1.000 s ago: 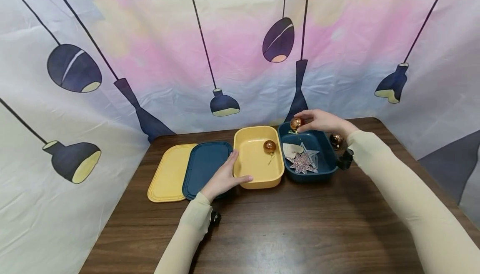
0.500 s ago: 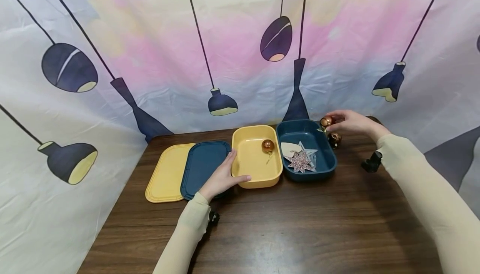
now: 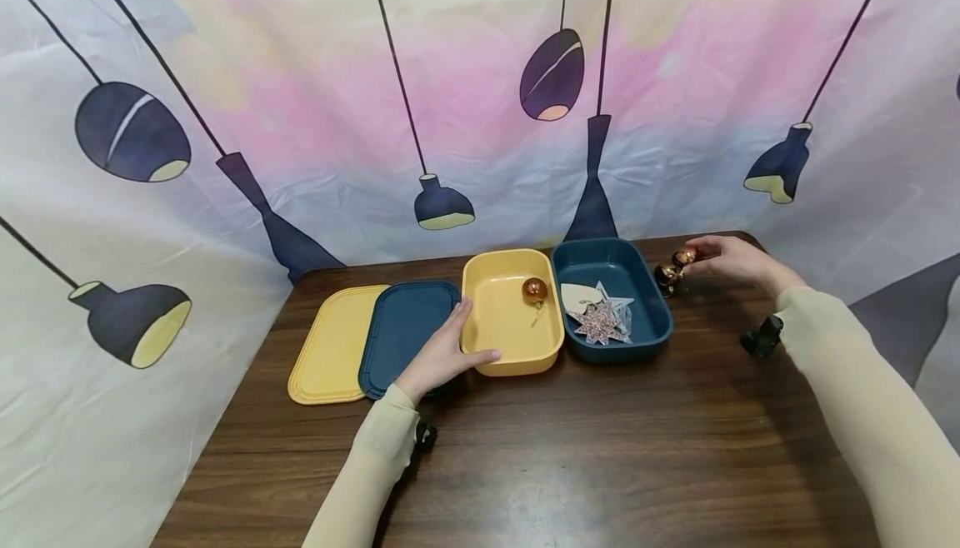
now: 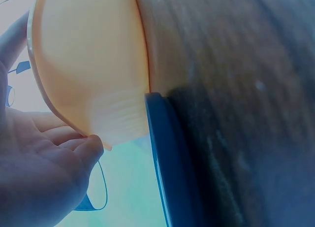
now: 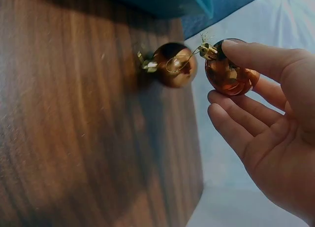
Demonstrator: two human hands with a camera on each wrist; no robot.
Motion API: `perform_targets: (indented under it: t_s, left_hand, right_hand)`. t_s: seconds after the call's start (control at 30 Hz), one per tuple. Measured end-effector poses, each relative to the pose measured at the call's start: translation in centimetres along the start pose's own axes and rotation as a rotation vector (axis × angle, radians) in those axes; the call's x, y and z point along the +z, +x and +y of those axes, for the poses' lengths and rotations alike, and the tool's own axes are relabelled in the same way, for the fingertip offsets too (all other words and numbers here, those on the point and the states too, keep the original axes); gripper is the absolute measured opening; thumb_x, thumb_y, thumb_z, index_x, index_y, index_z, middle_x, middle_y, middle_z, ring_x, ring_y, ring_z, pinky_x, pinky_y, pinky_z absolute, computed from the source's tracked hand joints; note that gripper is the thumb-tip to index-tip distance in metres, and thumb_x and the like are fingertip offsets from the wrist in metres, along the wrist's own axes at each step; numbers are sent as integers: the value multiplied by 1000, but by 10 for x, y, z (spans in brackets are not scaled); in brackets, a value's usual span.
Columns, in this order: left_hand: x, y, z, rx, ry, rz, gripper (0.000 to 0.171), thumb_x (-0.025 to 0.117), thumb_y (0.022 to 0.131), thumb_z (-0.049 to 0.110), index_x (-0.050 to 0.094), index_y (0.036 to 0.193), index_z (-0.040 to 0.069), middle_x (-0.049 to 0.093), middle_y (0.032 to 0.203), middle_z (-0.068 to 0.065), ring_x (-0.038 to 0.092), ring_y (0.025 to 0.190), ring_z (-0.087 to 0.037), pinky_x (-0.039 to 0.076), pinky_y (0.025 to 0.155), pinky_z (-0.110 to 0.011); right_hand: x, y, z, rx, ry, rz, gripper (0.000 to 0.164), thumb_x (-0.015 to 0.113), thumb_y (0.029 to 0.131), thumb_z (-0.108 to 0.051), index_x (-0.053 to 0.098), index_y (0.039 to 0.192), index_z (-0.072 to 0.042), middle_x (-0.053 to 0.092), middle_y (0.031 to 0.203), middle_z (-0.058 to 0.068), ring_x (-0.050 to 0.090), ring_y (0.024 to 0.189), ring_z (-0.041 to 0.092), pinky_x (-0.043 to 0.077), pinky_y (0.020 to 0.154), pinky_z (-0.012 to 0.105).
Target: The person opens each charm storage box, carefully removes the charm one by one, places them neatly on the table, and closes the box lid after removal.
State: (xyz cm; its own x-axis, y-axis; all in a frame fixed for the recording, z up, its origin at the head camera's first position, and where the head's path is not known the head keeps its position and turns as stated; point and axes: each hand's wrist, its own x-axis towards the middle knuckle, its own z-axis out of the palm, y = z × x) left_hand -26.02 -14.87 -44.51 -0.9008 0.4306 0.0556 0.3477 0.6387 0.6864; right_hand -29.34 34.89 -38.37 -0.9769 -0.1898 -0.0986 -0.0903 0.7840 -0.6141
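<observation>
My right hand (image 3: 731, 261) pinches a shiny copper-coloured bauble (image 5: 227, 72) with a gold cap between thumb and fingers, beyond the blue box. A second copper bauble (image 5: 174, 65) lies on the table just beside it. With bent fingers and thumb, my left hand (image 3: 442, 355) grips the near left corner of the yellow box (image 3: 517, 367); in the left wrist view its fingers (image 4: 74, 141) bend against the rim. Inside that box lies another copper bauble (image 3: 534, 289). The blue box (image 3: 622, 353) contains a glittery star (image 3: 598, 323), a clear star and a cream piece.
A yellow lid (image 3: 337, 344) and a blue lid (image 3: 408, 331) overlap flat on the table left of the boxes. Both boxes stand side by side near the back edge. A printed cloth (image 3: 337, 115) hangs behind the wooden table (image 3: 570, 456).
My right hand has carried its bauble from above the blue box rightwards, past its edge, and down beside the other bauble on the table. My left hand has stayed on the yellow box.
</observation>
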Motion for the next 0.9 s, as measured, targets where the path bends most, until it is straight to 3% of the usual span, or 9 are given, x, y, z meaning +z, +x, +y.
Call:
perform_targets:
  t_s: [0.47, 0.73, 0.9]
  left_hand:
    - [0, -2, 4, -6, 5, -11, 108, 67, 72, 63, 11, 150, 13, 7, 155, -1, 6, 140, -16, 18, 109, -42]
    - [-2, -4, 4, -22, 13, -5, 106, 68, 73, 62, 9, 150, 19, 6, 155, 0, 7, 140, -20, 19, 108, -44]
    - [-2, -3, 3, -27, 15, -6, 106, 67, 73, 62, 11, 151, 16, 6, 155, 2, 7, 140, -19, 19, 108, -44]
  right_hand:
    - [22, -6, 36, 41, 99, -13, 73, 63, 90, -31, 28, 140, 10, 31, 136, 37, 49, 109, 44, 46, 84, 48]
    - [33, -2, 42, 57, 120, 12, 75, 66, 88, -30, 30, 138, 12, 35, 134, 37, 52, 106, 38, 49, 81, 42]
    - [35, -2, 43, 63, 111, 6, 75, 64, 89, -30, 28, 139, 12, 33, 134, 38, 56, 100, 36, 48, 81, 45]
